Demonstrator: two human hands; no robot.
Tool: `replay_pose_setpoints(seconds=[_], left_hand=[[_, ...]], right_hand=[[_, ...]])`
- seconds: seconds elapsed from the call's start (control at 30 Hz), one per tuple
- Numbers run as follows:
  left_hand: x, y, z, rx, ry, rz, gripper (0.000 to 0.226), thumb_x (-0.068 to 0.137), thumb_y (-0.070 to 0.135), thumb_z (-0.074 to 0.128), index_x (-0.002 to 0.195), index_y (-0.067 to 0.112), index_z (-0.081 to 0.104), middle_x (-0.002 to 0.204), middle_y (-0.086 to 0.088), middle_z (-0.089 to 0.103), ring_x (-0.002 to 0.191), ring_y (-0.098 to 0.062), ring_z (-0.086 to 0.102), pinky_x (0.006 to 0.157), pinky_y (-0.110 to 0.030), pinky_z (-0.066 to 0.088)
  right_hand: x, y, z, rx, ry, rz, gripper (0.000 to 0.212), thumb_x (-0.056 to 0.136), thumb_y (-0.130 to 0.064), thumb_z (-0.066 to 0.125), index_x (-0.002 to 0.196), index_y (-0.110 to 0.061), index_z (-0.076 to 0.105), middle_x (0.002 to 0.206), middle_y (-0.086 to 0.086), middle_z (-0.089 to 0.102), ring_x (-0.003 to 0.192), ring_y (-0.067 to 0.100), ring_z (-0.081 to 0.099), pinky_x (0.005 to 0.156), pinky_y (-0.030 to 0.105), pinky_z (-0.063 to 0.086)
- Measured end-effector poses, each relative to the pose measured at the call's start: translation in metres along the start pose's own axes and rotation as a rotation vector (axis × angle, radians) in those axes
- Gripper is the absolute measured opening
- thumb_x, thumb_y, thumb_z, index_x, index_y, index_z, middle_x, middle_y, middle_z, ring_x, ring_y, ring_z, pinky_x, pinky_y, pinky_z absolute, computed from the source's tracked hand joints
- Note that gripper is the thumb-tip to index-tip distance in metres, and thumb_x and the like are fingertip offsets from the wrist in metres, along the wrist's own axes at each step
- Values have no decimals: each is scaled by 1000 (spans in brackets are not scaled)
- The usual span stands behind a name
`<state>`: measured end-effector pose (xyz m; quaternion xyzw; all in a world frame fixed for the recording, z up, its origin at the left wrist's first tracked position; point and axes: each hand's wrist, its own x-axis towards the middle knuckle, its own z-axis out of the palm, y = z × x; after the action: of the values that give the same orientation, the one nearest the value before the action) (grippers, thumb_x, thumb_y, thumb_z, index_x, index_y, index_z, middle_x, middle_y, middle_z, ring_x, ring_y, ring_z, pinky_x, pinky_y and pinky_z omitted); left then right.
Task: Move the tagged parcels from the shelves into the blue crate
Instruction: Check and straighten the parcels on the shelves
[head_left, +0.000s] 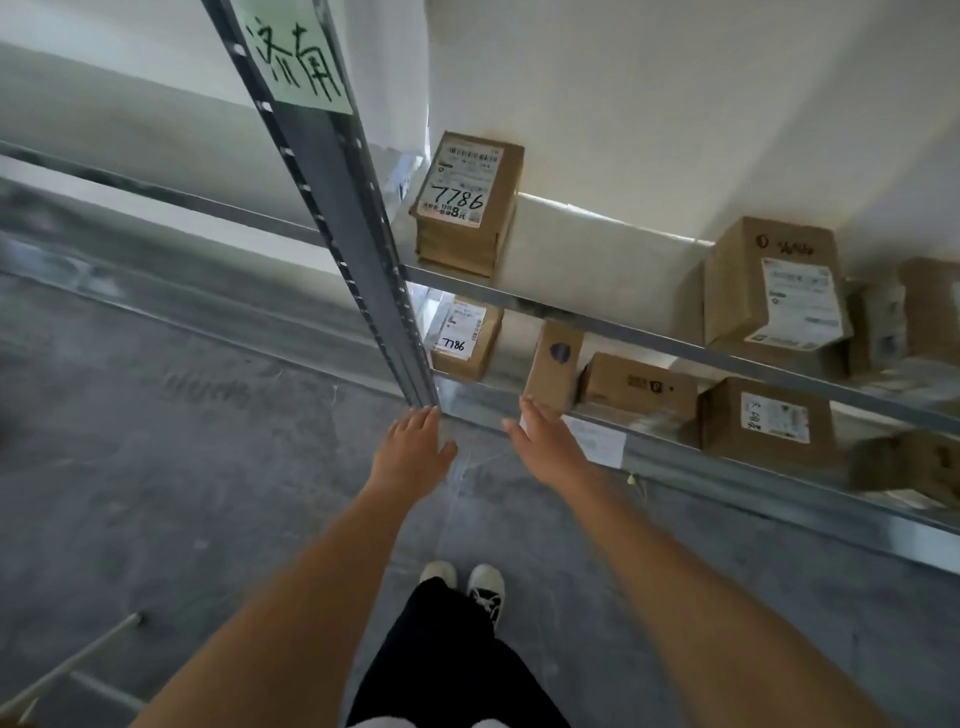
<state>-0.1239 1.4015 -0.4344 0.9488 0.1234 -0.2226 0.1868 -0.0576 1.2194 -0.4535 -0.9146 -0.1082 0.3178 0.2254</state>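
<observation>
Head view, left to right: grey floor (156, 415) at 9 o'clock, no blue crate in frame. Shelf upright (332, 208) carries a green handwritten note (293, 49) at 11 o'clock. Left hand (415, 449) is flat, fingers straight and together, holding nothing, just short of the upright's foot. Right hand (545, 441) likewise flat and holding nothing, fingertips near the lower shelf edge (727, 467). Two parcels marked 7786: upper 7786 parcel (470, 202) at 12 o'clock on the middle shelf, lower 7786 parcel (465, 335) directly beneath it, just right of the upright. More boxes (769, 291) toward 2–3 o'clock, tags too blurred to read. Judgement: reach is for the lower one. Clear the upright first, one palm per side, lift straight out without nudging the upright box (553, 364) beside it.
</observation>
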Motion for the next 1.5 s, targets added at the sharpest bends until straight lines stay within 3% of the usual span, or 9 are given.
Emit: replay_pose_setpoints(seconds=[0.33, 0.57, 0.77, 1.0, 1.13, 1.23, 1.3, 1.4, 1.5], left_hand=[[84, -30, 34, -138, -40, 34, 58, 100, 35, 42, 149, 8, 28, 154, -11, 33, 142, -28, 31, 115, -45, 30], [187, -54, 73, -599, -11, -20, 77, 77, 61, 34, 139, 18, 45, 136, -7, 53, 120, -26, 55, 99, -50, 48], [241, -31, 75, -824, 44, 0, 55, 101, 39, 31, 153, 25, 21, 160, -1, 21, 146, -21, 22, 119, -49, 22], [325, -22, 89, -693, 259, -134, 57, 104, 40, 15, 155, 15, 10, 163, -4, 9, 149, -21, 8, 121, -45, 11], [357, -33, 98, -825, 155, -399, 69, 100, 56, 9, 153, 14, 18, 154, -12, 33, 138, -33, 37, 113, -47, 32], [356, -38, 105, -835, 172, -366, 65, 101, 53, 9, 137, 13, 46, 132, -11, 57, 113, -29, 57, 100, -40, 46], [353, -42, 111, -861, 181, -329, 65, 101, 51, 9, 134, 14, 51, 127, -11, 60, 112, -29, 59, 101, -43, 46], [338, -45, 114, -1093, 74, -263, 62, 103, 46, 9, 131, 18, 56, 114, -10, 69, 99, -25, 67, 85, -37, 56], [307, -49, 111, -1291, 33, -172, 57, 105, 38, 8, 129, 21, 58, 109, 1, 71, 93, -12, 70, 75, -25, 58]], right_hand=[[63, 23, 61, 300, 90, 205, 60, 104, -43, 33, 154, -11, 26, 161, 8, 26, 148, 23, 25, 117, 35, 21], [121, 23, 93, 555, 193, 358, 57, 104, -45, 32, 153, -16, 30, 158, 7, 33, 145, 25, 31, 115, 37, 24], [200, 18, 111, 764, 324, 369, 51, 106, -37, 32, 153, -15, 31, 159, 5, 30, 146, 23, 27, 116, 33, 20], [280, 21, 107, 978, 382, 338, 50, 108, -32, 22, 154, -15, 24, 161, 3, 26, 148, 20, 23, 119, 37, 17], [312, 27, 106, 1069, 381, 305, 51, 107, -35, 21, 154, -15, 26, 160, 1, 28, 147, 19, 25, 116, 34, 20], [328, 29, 110, 1167, 264, 322, 71, 92, -59, 25, 150, -21, 36, 154, 0, 38, 143, 20, 34, 118, 40, 23], [342, 45, 123, 1243, 241, 325, 86, 77, -71, 26, 149, -26, 39, 153, 0, 42, 141, 22, 39, 118, 49, 27], [304, 35, 113, 1209, 352, 311, 61, 100, -51, 24, 152, -20, 33, 156, 0, 36, 143, 18, 33, 120, 40, 23], [266, 29, 117, 1218, 536, 194, 49, 105, -32, 26, 152, -18, 33, 151, 1, 42, 137, 12, 40, 116, 35, 31]])
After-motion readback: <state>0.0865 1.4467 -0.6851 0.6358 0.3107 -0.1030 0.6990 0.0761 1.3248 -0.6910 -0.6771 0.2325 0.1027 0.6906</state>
